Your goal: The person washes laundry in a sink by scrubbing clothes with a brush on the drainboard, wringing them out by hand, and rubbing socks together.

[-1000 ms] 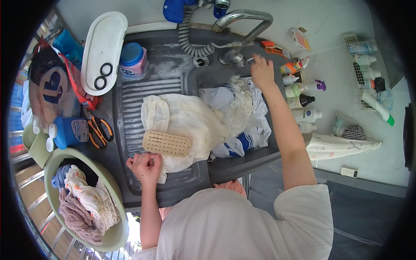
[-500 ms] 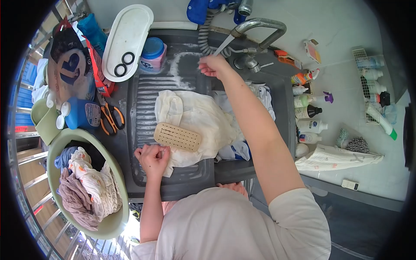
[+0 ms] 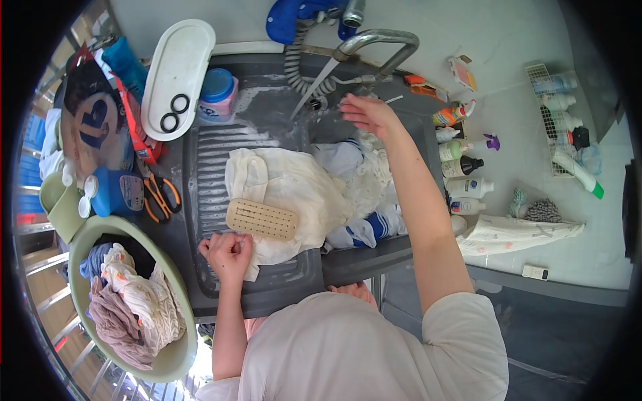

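A wet cream-white garment [image 3: 284,180] lies across the ribbed washboard [image 3: 208,177], its right side hanging into the basin. On it rests a beige oblong scrubbing brush [image 3: 261,219], its dotted back facing up. Beside the brush's lower left corner, my left hand [image 3: 227,254] is closed at the garment's edge; whatever is between its fingers is hidden. My right hand [image 3: 371,115] hovers over the basin with fingers stretched out, holding nothing. Water runs from the metal faucet [image 3: 378,39] to the left of that hand. White and blue clothes [image 3: 374,226] lie in the basin.
At the left stands a green tub [image 3: 187,321] of clothes, near orange-handled pliers [image 3: 160,197] and a blue bottle [image 3: 119,190]. Behind the washboard are a blue-lidded jar [image 3: 218,93] and a white tray [image 3: 177,67]. Several bottles [image 3: 468,186] line the right side.
My right hand has moved right, out from under the faucet's stream, and its fingers have straightened. The stream now falls freely. My left hand stays beside the brush. The whole view has shifted slightly.
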A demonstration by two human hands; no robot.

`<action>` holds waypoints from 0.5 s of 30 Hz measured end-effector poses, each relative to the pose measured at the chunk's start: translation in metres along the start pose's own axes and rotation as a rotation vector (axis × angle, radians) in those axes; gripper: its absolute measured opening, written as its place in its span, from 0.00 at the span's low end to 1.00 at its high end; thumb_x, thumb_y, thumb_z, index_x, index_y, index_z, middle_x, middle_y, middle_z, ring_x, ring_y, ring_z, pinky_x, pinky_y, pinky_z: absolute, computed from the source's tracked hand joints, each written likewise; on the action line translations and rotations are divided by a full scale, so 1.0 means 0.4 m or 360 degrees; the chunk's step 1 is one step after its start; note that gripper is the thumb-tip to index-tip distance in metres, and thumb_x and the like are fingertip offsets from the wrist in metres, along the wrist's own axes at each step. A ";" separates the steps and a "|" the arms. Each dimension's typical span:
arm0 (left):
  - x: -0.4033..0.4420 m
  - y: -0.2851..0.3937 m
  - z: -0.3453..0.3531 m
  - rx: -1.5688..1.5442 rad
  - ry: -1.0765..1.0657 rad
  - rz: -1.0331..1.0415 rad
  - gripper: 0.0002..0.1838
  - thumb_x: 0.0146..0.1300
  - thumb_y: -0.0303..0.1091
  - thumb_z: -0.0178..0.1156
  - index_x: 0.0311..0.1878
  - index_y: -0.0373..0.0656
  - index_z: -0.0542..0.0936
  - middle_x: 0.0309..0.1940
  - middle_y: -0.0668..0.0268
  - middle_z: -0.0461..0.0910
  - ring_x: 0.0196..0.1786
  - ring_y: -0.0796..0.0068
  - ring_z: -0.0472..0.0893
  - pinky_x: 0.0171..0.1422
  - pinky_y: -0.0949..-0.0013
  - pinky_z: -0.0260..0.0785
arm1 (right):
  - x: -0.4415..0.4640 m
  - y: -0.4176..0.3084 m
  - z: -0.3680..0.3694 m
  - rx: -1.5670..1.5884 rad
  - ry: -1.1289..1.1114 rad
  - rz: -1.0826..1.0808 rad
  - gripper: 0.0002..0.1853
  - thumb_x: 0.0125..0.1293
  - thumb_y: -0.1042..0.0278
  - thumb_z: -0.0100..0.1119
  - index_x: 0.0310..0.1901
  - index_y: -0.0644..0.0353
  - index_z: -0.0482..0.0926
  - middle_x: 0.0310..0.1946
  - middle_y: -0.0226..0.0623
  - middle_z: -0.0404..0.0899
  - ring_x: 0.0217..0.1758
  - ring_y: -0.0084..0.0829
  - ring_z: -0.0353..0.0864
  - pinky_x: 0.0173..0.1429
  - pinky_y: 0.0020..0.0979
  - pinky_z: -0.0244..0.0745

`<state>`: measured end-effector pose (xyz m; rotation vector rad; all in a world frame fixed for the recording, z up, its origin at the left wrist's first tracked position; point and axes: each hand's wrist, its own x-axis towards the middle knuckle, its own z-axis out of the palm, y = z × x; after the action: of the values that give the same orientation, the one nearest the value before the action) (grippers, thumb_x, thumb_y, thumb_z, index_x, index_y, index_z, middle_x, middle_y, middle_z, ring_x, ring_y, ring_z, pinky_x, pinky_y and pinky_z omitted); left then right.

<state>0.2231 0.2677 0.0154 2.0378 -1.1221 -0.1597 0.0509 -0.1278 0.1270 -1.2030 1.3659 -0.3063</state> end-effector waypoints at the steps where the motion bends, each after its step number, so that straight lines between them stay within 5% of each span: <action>1: 0.000 -0.001 0.001 -0.0011 -0.0010 0.0012 0.11 0.48 0.34 0.74 0.20 0.52 0.78 0.14 0.74 0.66 0.26 0.72 0.69 0.51 0.63 0.55 | 0.013 0.031 -0.039 0.0051 0.0215 0.0069 0.19 0.68 0.51 0.65 0.54 0.52 0.83 0.49 0.30 0.85 0.48 0.27 0.83 0.56 0.34 0.71; 4: -0.002 0.000 -0.001 0.0019 -0.0016 -0.0014 0.11 0.49 0.34 0.73 0.20 0.52 0.78 0.14 0.75 0.66 0.26 0.73 0.69 0.53 0.63 0.56 | 0.067 0.097 -0.136 0.0358 0.0639 0.0122 0.19 0.66 0.57 0.66 0.55 0.57 0.81 0.47 0.34 0.83 0.46 0.29 0.81 0.53 0.36 0.71; 6: 0.000 0.000 0.002 0.0021 -0.0020 -0.0015 0.11 0.49 0.34 0.73 0.20 0.52 0.78 0.14 0.75 0.66 0.26 0.73 0.69 0.53 0.63 0.55 | 0.088 0.107 -0.162 0.0399 0.1069 -0.0187 0.30 0.63 0.62 0.68 0.64 0.64 0.73 0.46 0.38 0.81 0.45 0.30 0.79 0.50 0.35 0.71; 7: -0.001 0.000 0.000 0.0028 -0.0019 -0.0020 0.11 0.49 0.34 0.73 0.20 0.52 0.78 0.14 0.74 0.66 0.26 0.73 0.69 0.53 0.63 0.55 | 0.108 0.100 -0.172 0.0404 0.1069 -0.0179 0.30 0.63 0.62 0.68 0.64 0.64 0.73 0.46 0.38 0.81 0.45 0.30 0.79 0.50 0.35 0.71; 9: -0.003 -0.002 0.000 0.0038 -0.0030 -0.0023 0.11 0.49 0.34 0.73 0.20 0.52 0.78 0.14 0.74 0.66 0.26 0.73 0.69 0.53 0.63 0.55 | 0.149 0.078 -0.179 0.0329 0.0807 -0.0429 0.40 0.60 0.66 0.66 0.72 0.69 0.61 0.65 0.52 0.71 0.67 0.44 0.71 0.69 0.45 0.63; 12: -0.003 0.000 0.000 0.0034 -0.0034 -0.0031 0.11 0.49 0.34 0.73 0.20 0.52 0.79 0.14 0.74 0.66 0.26 0.73 0.69 0.53 0.63 0.55 | 0.015 -0.062 -0.096 0.0261 0.0405 -0.0530 0.48 0.59 0.66 0.67 0.76 0.71 0.51 0.73 0.54 0.63 0.79 0.45 0.56 0.76 0.41 0.55; 15: 0.001 0.001 0.002 0.0026 -0.0013 -0.0019 0.11 0.49 0.34 0.73 0.20 0.52 0.78 0.14 0.74 0.66 0.26 0.73 0.68 0.53 0.63 0.55 | 0.015 -0.054 -0.067 0.0240 0.0775 -0.0583 0.42 0.63 0.68 0.64 0.75 0.69 0.55 0.74 0.54 0.61 0.78 0.42 0.59 0.76 0.40 0.56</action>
<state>0.2226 0.2670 0.0153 2.0601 -1.1200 -0.1656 0.0396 -0.1541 0.1467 -1.2971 1.4909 -0.9970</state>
